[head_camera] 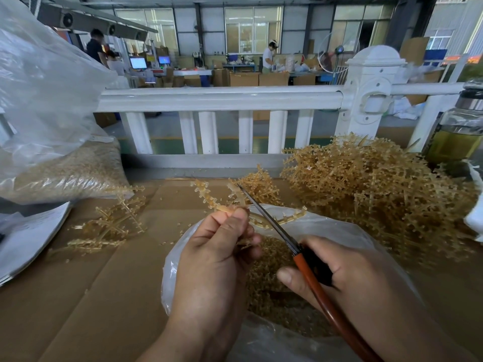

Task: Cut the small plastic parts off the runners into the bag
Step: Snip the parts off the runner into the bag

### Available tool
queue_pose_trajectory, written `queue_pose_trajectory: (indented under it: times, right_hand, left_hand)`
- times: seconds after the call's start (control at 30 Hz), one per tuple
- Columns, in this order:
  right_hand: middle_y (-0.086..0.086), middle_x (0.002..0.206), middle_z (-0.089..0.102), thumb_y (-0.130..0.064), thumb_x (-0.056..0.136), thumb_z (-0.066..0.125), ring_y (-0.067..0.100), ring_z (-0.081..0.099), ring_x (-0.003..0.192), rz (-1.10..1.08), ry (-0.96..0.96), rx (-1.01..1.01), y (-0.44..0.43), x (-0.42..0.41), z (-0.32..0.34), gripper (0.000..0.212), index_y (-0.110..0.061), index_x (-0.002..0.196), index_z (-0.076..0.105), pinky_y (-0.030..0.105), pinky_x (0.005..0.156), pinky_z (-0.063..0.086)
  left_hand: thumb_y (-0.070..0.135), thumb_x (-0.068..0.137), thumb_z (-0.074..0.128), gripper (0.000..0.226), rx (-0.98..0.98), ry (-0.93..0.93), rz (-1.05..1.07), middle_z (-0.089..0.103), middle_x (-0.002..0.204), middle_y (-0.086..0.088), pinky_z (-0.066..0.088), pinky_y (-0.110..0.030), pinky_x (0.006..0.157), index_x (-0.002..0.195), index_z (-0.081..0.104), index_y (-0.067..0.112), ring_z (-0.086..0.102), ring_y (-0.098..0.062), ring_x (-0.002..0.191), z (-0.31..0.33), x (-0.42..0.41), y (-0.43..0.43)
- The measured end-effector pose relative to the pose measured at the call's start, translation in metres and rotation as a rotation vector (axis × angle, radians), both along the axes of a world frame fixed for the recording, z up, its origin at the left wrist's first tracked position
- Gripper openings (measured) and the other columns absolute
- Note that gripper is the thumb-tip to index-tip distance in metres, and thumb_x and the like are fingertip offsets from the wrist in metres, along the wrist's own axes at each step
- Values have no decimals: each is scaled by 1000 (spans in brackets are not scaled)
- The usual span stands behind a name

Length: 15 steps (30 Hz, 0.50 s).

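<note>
left hand (217, 257), low centre, pinches a runner (209, 199) between thumb and curled fingers; its branches, parts attached, fan up and out above the bag (326, 226). far left: a sack (65, 173) of loose parts lies on the cardboard (104, 296), with a small pile (109, 226) of runners just beside it. centre: scissors (269, 220) slant up-left, blades close together, tip at one branch of the held runner. right hand (347, 278) is wrapped round the orange handles. cut parts (264, 291) fill the bag beneath both hands. right: a heap (379, 189) of runners, then a bottle (460, 131) at the edge.
</note>
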State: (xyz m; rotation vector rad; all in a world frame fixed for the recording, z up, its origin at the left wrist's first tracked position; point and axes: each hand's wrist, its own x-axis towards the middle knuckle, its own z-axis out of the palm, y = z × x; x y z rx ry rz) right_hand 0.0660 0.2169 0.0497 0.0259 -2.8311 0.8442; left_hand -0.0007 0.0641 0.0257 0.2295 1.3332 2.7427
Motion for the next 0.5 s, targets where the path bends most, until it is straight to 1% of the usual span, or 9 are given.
queue_pose_trajectory:
  times: [0.13,0.2,0.27,0.37,0.43,0.5]
  right_hand:
    - [-41,82,56,-87,64,36,-16,56,77,2,11,-3,0,0,0,47,-47,81,54,6,64,41]
    - [-41,85,55,-86,65,37,-18,54,82,8,1,-1,-1,0,1,42,-49,76,51,5,68,41]
    - [-43,89,54,-87,64,38,-20,52,87,12,5,3,-1,-2,0,40,-51,77,51,4,72,40]
    - [-40,86,60,-87,61,45,-17,59,81,7,5,-103,0,-2,-4,47,-51,88,58,5,71,43]
    - [-38,83,62,-85,61,48,-17,59,80,29,19,-170,-1,0,-3,46,-49,87,63,2,72,41]
    - [-27,77,66,-85,68,47,-9,62,75,61,9,-248,1,-1,0,48,-46,87,66,4,68,42]
  left_hand:
    - [22,77,70,9,7,-7,13,57,68,-2,50,-21,52,71,66,17,57,-12,60,0,-1,-1]
    - [23,78,70,10,-1,-10,11,57,69,-2,50,-21,52,71,66,17,57,-12,60,-1,-1,-2]
    - [23,78,70,10,-9,-16,5,57,69,-2,50,-22,53,70,67,19,56,-13,61,-1,-2,-2]
    - [24,79,71,10,-19,-21,18,57,69,-1,50,-22,53,71,67,19,57,-13,61,-1,-2,-2]
    - [23,79,70,12,-28,-16,34,57,69,-1,50,-22,53,68,66,21,57,-12,61,-1,-3,-2]
    - [24,79,70,15,-39,-20,40,57,69,0,50,-21,53,64,66,23,57,-12,61,0,-3,-3]
